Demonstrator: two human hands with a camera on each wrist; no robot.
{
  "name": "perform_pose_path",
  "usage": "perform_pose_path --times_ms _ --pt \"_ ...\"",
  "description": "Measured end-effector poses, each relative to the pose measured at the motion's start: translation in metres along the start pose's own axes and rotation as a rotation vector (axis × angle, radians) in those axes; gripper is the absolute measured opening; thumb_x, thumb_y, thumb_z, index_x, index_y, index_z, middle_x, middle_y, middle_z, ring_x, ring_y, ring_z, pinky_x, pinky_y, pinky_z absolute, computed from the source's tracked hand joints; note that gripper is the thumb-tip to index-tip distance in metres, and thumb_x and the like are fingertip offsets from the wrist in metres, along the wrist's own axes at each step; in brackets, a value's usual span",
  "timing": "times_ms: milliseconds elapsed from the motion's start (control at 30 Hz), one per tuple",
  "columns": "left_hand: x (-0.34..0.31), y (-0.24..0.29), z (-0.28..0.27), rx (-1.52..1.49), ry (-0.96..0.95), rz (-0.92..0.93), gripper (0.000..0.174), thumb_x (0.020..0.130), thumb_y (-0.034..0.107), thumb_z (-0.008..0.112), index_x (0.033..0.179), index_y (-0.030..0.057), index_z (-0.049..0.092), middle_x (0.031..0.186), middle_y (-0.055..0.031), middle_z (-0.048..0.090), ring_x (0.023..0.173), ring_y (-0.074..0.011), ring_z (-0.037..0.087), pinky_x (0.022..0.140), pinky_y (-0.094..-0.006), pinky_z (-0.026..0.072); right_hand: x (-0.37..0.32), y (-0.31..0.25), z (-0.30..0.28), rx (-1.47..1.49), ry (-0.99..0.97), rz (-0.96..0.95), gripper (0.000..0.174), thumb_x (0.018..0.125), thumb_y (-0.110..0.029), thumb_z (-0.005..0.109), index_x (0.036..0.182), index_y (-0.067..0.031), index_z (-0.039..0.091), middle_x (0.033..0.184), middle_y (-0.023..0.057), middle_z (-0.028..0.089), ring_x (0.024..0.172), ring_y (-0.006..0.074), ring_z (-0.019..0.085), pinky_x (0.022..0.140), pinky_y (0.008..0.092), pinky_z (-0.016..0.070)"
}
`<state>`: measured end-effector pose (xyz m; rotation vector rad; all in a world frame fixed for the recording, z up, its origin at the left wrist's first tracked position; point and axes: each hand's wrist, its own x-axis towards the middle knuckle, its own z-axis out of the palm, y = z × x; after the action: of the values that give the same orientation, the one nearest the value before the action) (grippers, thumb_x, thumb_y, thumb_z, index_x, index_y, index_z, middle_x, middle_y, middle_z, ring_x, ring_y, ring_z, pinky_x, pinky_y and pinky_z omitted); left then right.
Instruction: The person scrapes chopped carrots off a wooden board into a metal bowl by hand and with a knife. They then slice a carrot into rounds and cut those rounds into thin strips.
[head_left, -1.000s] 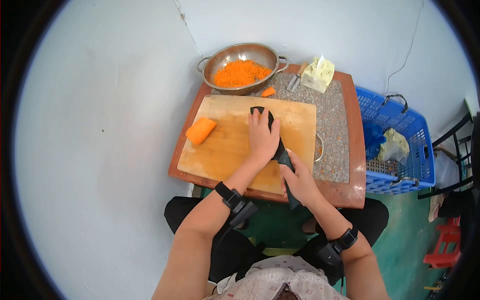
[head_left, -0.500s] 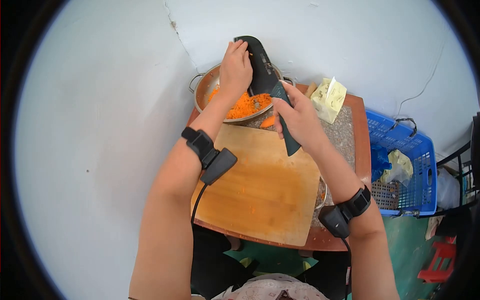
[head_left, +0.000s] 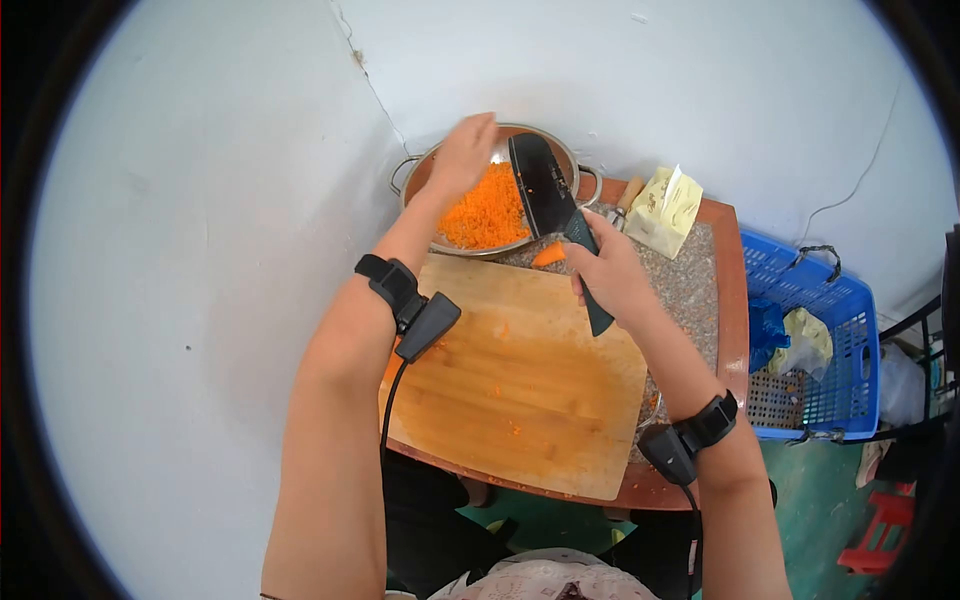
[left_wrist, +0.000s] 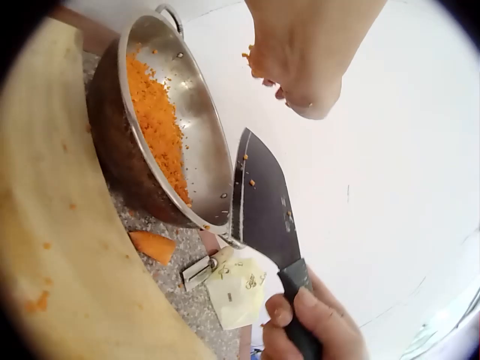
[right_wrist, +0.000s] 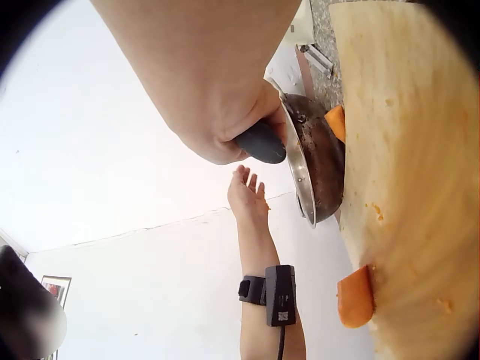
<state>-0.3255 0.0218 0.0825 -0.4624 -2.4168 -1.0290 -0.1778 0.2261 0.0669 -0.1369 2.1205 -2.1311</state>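
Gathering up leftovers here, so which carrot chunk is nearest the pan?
The small chunk on the speckled tabletop, right beside the pan; the larger chunk lies farther off, at the cutting board's left edge.

Surface [head_left: 692, 272]: speckled grey top, reddish-brown border. Directly on it: one wooden cutting board [head_left: 510, 375]; one two-handled metal pan [left_wrist: 112, 139], beyond the board; one carrot piece [head_left: 549, 255], between them; one metal tool [left_wrist: 198, 272], wooden handle, beside a pale yellow packet [head_left: 663, 212].

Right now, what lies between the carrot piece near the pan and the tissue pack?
Between the carrot piece and the tissue pack lies a metal tool, on the speckled tabletop; the left wrist view shows it.
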Motion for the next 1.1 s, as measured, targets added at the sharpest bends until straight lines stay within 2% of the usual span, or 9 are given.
perform_pose_path --times_ms 167,267,367,467,567,667,767,867,1100 --pt "-0.032 0.040 0.014 -0.189 -0.409 0.104 0.059 0.098 0.041 0.036 0.144 0.0048 0.031 0.152 -0.0214 0.020 0.143 -0.0321 0.014 0.115 -0.0391 0.0150 0.007 -0.007 0.008 0.070 -0.009 -0.024 0.041 0.086 -0.004 0.054 0.126 0.0021 0.046 0.070 0.0047 0.054 0.046 0.0111 0.051 0.042 0.0278 0.0440" --pt "-0.034 0.038 0.014 0.162 -0.553 0.071 0.066 0.100 0.045 0.032 0.148 0.0024 0.018 0.157 -0.0120 0.009 0.145 -0.0291 -0.002 0.117 -0.0381 0.0054 0.011 -0.006 0.005 0.162 -0.024 -0.003 0.041 0.086 -0.004 0.054 0.125 0.0023 0.046 0.070 0.0044 0.054 0.047 0.0112 0.051 0.042 0.0281 0.0444" --pt "-0.030 0.001 0.006 0.236 -0.749 -0.213 0.069 0.099 0.047 0.031 0.149 0.0026 0.015 0.158 -0.0125 0.004 0.145 -0.0303 -0.005 0.117 -0.0406 0.0049 0.006 -0.005 0.002 0.151 0.061 -0.024 0.045 0.086 -0.003 0.054 0.129 0.0013 0.044 0.069 0.0050 0.054 0.048 0.0123 0.052 0.044 0.0286 0.0452" --pt "-0.033 -0.053 0.021 -0.100 -0.303 -0.324 0.065 0.099 0.044 0.036 0.146 0.0003 0.025 0.155 -0.0160 0.018 0.145 -0.0294 0.009 0.116 -0.0380 0.0114 0.005 -0.001 -0.008 -0.176 0.178 -0.147 0.051 0.085 -0.003 0.055 0.135 -0.0037 0.042 0.071 0.0085 0.056 0.054 0.0164 0.057 0.048 0.0294 0.0472" --pt "-0.022 -0.028 0.007 -0.461 -0.143 -0.484 0.058 0.099 0.039 0.040 0.140 -0.0014 0.038 0.147 -0.0164 0.035 0.140 -0.0261 0.026 0.114 -0.0352 0.0192 0.005 0.005 -0.008 -0.784 0.227 -0.336 0.058 0.083 -0.003 0.057 0.139 -0.0103 0.041 0.080 0.0119 0.058 0.064 0.0212 0.061 0.054 0.0315 0.0501" --pt "-0.003 -0.004 -0.013 -0.489 0.067 -0.520 0.051 0.099 0.035 0.043 0.133 -0.0015 0.047 0.140 -0.0139 0.046 0.134 -0.0223 0.036 0.111 -0.0327 0.0246 -0.001 0.003 0.000 -1.237 0.206 -0.523 0.062 0.080 -0.003 0.060 0.138 -0.0146 0.043 0.090 0.0117 0.057 0.075 0.0233 0.062 0.060 0.0329 0.0519" --pt "-0.005 0.013 -0.032 -0.236 -0.096 0.020 0.055 0.100 0.038 0.037 0.137 -0.0026 0.041 0.144 -0.0179 0.040 0.137 -0.0289 0.032 0.113 -0.0335 0.0225 -0.007 -0.008 0.003 -1.429 0.143 -0.626 0.059 0.078 -0.005 0.061 0.134 -0.0152 0.047 0.092 0.0091 0.055 0.080 0.0222 0.062 0.061 0.0324 0.0521" --pt "-0.026 0.040 -0.040 -0.119 -0.638 0.144 0.059 0.099 0.043 0.036 0.139 -0.0001 0.040 0.147 -0.0173 0.035 0.141 -0.0293 0.023 0.115 -0.0362 0.0194 0.002 -0.006 0.000 -1.469 0.140 -0.760 0.054 0.077 -0.007 0.062 0.130 -0.0151 0.050 0.089 0.0076 0.055 0.082 0.0208 0.061 0.059 0.0307 0.0517" --pt "-0.038 0.043 -0.033 0.174 -0.918 0.296 0.063 0.099 0.051 0.027 0.147 0.0098 0.029 0.154 -0.0077 0.023 0.145 -0.0247 0.009 0.116 -0.0477 0.0061 0.015 -0.009 -0.002 -1.537 0.086 -0.823 0.049 0.077 -0.007 0.062 0.124 -0.0150 0.053 0.086 0.0059 0.054 0.080 0.0185 0.061 0.060 0.0294 0.0513"
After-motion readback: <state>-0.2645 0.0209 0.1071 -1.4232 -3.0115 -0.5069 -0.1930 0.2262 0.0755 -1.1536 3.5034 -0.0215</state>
